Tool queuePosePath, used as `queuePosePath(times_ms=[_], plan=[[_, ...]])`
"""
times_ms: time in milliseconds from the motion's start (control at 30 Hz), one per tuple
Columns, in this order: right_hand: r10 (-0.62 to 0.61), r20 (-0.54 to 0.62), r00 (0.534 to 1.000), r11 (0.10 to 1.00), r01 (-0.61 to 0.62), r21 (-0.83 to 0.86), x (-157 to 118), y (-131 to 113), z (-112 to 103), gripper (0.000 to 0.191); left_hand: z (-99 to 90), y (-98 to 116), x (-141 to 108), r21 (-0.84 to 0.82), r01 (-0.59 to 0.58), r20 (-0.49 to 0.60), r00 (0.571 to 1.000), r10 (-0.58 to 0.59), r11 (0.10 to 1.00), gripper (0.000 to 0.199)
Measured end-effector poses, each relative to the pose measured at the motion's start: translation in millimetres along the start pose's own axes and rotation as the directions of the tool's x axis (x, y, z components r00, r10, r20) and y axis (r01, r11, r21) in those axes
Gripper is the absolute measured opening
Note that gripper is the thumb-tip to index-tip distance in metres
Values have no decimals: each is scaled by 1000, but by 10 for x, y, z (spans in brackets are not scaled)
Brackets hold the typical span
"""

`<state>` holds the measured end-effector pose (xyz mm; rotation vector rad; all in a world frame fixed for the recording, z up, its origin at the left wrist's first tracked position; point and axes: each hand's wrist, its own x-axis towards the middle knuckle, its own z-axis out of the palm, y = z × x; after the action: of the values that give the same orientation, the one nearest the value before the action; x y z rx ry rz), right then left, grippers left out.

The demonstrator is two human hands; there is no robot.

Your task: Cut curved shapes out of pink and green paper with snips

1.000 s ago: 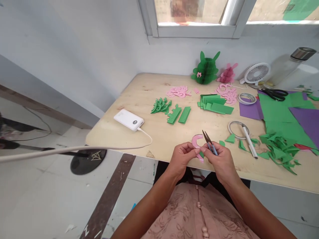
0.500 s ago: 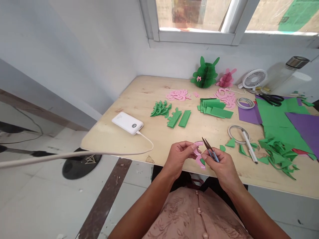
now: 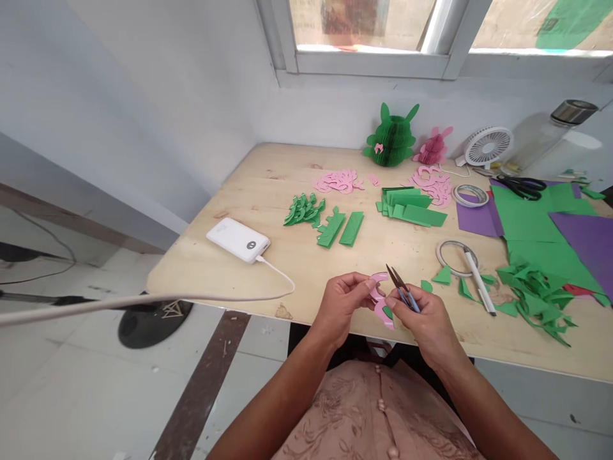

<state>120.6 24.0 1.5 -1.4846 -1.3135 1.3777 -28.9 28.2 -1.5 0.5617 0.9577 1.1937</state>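
My left hand (image 3: pixel 342 303) pinches a curved pink paper piece (image 3: pixel 379 295) over the table's front edge. In my right hand (image 3: pixel 424 313) is a small pair of blue-handled scissors (image 3: pixel 403 291), its dark blades pointing up and to the left, slightly apart. The fingertips of both hands are close together, with the lower part of the pink piece between them. A bit of green paper (image 3: pixel 387 312) shows beside the pink piece, just under my right fingertips.
Cut green pieces (image 3: pixel 304 209), folded green strips (image 3: pixel 414 207) and pink cutouts (image 3: pixel 339 181) lie beyond my hands. Left is a white power bank (image 3: pixel 238 240) with a cable. Right are a pen (image 3: pixel 480 281), tape rolls (image 3: pixel 470 196), green scraps (image 3: pixel 539 297) and black scissors (image 3: pixel 521 186).
The camera view has shifted slightly. The lower part of the pink piece has tilted a little and shows more; both hands keep their hold.
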Motion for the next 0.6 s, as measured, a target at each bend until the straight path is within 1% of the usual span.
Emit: queuePosePath(times_ms=[167, 367, 600], plan=[[18, 11, 1000, 1000, -18, 13, -12, 15, 11, 19, -2, 4, -10, 25, -10, 12, 1000, 10, 1000, 20], [25, 20, 999, 999, -26, 31, -23, 77, 11, 18, 33, -7, 4, 92, -53, -9, 999, 54, 994, 16], [42, 7, 999, 999, -42, 28, -34, 65, 30, 20, 47, -17, -16, 11, 5, -54, 999, -4, 1000, 18]])
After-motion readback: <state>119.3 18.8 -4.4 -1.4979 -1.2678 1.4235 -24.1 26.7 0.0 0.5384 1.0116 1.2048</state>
